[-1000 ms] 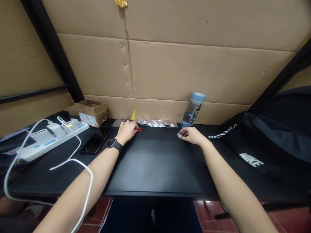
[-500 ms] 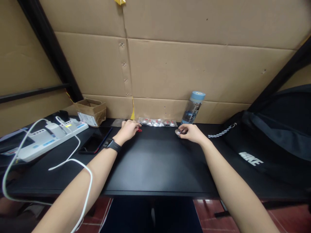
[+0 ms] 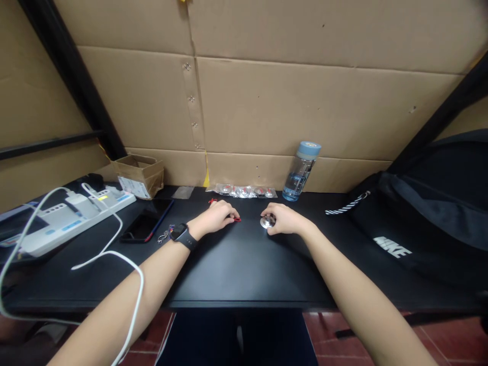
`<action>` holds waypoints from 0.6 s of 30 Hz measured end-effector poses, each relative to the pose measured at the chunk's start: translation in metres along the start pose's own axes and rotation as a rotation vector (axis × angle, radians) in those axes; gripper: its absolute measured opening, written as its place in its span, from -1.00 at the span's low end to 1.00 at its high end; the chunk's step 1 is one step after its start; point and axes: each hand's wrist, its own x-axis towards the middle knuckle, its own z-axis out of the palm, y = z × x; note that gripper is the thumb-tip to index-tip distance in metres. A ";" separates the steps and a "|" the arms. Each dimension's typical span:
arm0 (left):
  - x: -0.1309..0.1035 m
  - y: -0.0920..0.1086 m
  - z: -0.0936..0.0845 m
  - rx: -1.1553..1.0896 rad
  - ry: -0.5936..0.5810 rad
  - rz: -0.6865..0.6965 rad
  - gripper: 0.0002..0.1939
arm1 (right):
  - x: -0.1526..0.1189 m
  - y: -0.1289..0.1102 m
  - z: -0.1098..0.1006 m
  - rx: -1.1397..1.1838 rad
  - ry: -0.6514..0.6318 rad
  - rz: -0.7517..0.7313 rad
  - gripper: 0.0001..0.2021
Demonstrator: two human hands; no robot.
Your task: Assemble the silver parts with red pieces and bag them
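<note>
Fingers of my right hand [image 3: 285,219] close round a small round silver metal object [image 3: 267,221], low over the black table [image 3: 244,269]. My left hand [image 3: 217,217], with a black watch at the wrist, has its fingertips pinched on a thin red cord [image 3: 237,219]. Another bit of the red cord [image 3: 212,201] shows behind that hand; the part between is hidden under it. Behind both hands lies a clear plastic strip [image 3: 244,191] of shiny round pieces with red marks.
A water bottle [image 3: 301,172] stands at the back. On the left are a cardboard box [image 3: 139,175], a phone [image 3: 147,221], a keyring [image 3: 163,236], a power strip [image 3: 82,218] and a white cable over my left forearm. A black backpack [image 3: 423,218] fills the right side.
Both hands have moved toward the middle and nearer to me, the right with the metal object, the left with the red cord. The keyring near my watch has come into sight.
</note>
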 end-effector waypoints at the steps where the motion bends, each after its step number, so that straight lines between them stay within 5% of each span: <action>1: 0.000 0.000 0.002 0.002 0.001 -0.010 -0.81 | -0.001 0.000 -0.001 -0.031 -0.008 0.005 -0.50; 8: 0.002 0.004 0.008 0.066 0.042 -0.084 -0.88 | -0.004 -0.005 -0.008 -0.001 0.059 -0.024 -0.56; 18: 0.005 0.013 0.008 -0.050 0.120 -0.123 -0.86 | 0.005 -0.025 0.004 0.586 0.264 -0.075 -0.55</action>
